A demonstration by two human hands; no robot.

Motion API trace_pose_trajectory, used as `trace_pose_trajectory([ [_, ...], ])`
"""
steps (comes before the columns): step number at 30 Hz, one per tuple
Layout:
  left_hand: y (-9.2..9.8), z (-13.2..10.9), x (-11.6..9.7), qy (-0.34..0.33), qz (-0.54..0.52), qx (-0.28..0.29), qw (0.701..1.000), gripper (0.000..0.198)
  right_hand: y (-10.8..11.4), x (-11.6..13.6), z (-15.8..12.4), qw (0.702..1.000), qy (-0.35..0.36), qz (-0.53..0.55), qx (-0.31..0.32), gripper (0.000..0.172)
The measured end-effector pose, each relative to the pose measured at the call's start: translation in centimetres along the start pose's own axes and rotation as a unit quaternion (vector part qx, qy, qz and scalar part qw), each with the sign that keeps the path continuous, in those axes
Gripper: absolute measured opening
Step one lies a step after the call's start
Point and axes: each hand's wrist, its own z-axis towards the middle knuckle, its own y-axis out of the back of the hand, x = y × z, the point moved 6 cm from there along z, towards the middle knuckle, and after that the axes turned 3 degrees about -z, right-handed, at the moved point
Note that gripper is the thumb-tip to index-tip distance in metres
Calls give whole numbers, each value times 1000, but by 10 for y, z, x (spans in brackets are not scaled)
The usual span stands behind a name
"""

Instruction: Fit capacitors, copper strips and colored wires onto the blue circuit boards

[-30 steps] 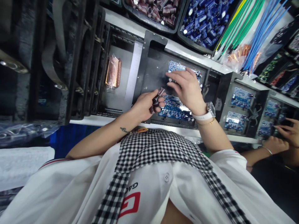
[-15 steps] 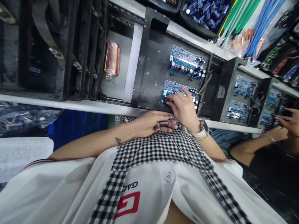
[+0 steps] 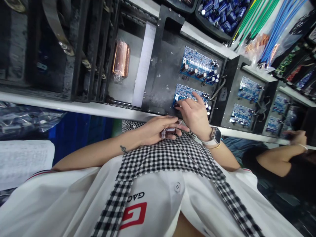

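Observation:
My left hand point(image 3: 164, 128) is curled palm up over the checkered apron, around several dark capacitors point(image 3: 170, 131) with shiny sleeves. Over the near blue circuit board point(image 3: 182, 91) is my right hand point(image 3: 194, 113), its thumb and fingertips pinched at the board's lower left corner. Whatever those fingertips grip is too small to make out. My right hand covers the middle of this board. A second blue board point(image 3: 197, 64), with upright capacitors along its lower edge, lies farther back in the same black tray point(image 3: 163, 72).
Black frames point(image 3: 81, 49) stand at left, beside a copper-coloured wrapped bundle point(image 3: 121, 61). A bin of blue capacitors point(image 3: 223, 14) and green and blue wires point(image 3: 281, 31) lie behind. At right are more boards point(image 3: 249, 89) and a co-worker's arm point(image 3: 281, 158).
The trays at right have shifted left relative to my tray. The capacitors in my left hand have moved slightly, and its fingers are spread a little more. The co-worker's arms have moved.

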Motion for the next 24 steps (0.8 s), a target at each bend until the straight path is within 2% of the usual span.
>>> trace_pose_trajectory([
  [4,2,-1,1,-1,-18,-28,999,23,3,4,1,999,31,26,14,24],
  [8,3,1,1,-24,-50,-55,997,22,32,6,-11,992,-7,121,-38,29],
  [11,-1,8,3,-29,-60,-54,996,27,43,5,-25,987,-21,155,-29,25],
  [13,-5,13,4,-17,-72,-47,996,28,40,-5,-32,990,-59,124,-38,19],
  [16,-10,17,7,11,-57,-33,998,27,23,-26,-36,990,-103,89,-38,20],
  [19,-11,18,6,26,-22,-21,999,27,7,-36,-34,990,-92,102,-17,21],
  [24,-3,20,6,17,-11,-28,999,24,4,-39,-34,989,-88,120,-19,22],
])
